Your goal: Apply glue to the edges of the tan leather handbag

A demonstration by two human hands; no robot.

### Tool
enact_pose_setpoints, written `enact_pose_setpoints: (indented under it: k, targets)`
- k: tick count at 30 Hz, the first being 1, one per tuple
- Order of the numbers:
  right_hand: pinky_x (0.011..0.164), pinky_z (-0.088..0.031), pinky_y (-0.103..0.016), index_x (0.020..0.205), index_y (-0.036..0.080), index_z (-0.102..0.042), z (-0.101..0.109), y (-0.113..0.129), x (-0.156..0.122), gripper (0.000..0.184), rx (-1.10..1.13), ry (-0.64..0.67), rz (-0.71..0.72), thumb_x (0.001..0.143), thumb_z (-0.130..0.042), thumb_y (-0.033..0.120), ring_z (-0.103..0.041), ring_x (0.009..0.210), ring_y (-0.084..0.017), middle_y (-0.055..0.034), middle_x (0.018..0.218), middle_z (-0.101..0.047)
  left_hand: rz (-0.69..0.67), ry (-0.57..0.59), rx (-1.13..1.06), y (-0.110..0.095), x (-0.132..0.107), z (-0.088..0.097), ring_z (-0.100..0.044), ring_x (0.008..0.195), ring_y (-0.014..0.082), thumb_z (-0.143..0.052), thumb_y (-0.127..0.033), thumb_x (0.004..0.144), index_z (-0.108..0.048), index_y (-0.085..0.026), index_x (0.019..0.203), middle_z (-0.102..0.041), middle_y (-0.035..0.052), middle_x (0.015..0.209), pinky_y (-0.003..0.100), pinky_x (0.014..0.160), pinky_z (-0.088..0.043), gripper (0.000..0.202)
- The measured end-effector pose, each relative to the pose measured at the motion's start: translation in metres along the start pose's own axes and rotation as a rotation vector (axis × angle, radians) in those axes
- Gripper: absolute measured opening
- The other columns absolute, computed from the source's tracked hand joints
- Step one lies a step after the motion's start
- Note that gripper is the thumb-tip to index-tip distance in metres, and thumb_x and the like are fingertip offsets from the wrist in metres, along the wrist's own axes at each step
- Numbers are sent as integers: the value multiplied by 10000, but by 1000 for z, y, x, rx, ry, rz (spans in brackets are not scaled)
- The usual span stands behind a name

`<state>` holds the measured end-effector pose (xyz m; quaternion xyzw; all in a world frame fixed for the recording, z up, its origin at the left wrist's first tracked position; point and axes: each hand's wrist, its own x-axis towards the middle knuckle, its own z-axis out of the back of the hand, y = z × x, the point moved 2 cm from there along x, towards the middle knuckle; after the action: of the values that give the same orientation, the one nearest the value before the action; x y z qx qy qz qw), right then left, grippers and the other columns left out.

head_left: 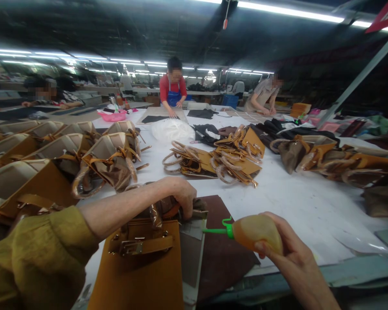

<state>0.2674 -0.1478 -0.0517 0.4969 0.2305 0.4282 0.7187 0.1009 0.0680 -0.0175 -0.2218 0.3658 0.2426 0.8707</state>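
Gluing looks to be the step in hand: I have the tan handbag (pixel 139 262) lying flat at the near edge of the white table (pixel 297 202), on a dark brown mat (pixel 223 254), with its wrapped handle pinned under my left hand (pixel 181 196), fingers curled down and clenched over the bag's top edge. My right hand (pixel 287 254) is wrapped firmly around a soft glue bottle (pixel 255 232), its green nozzle (pixel 215 230) pointing left, just beside the bag's top flap but not touching it. Next, I judge, the tip needs a steady, light approach to the seam. Rows of finished bags (pixel 51 155) and loose handle pieces (pixel 213 161) lie beyond.
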Motion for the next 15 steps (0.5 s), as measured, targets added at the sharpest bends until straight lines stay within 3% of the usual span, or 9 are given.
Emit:
enact_pose_setpoints:
  k: [9, 15]
  targets:
    - [681, -510, -218, 1047, 242, -558, -1, -22, -16, 494, -6, 89, -21, 626, -719, 444, -599, 895, -231, -18, 990, -659, 6, 44, 13, -2, -2, -1, -576, 529, 220, -638, -377, 526, -645, -159, 617, -631, 45, 562, 260, 412, -408, 237]
    - [665, -519, -233, 1023, 242, -585, -8, -30, -33, 488, -30, 25, -17, 612, -723, 466, -596, 932, -255, -20, 1014, -662, 24, 74, 5, -4, -4, -1, -570, 540, 225, -617, -349, 554, -633, -155, 578, -622, 55, 534, 265, 418, -415, 196]
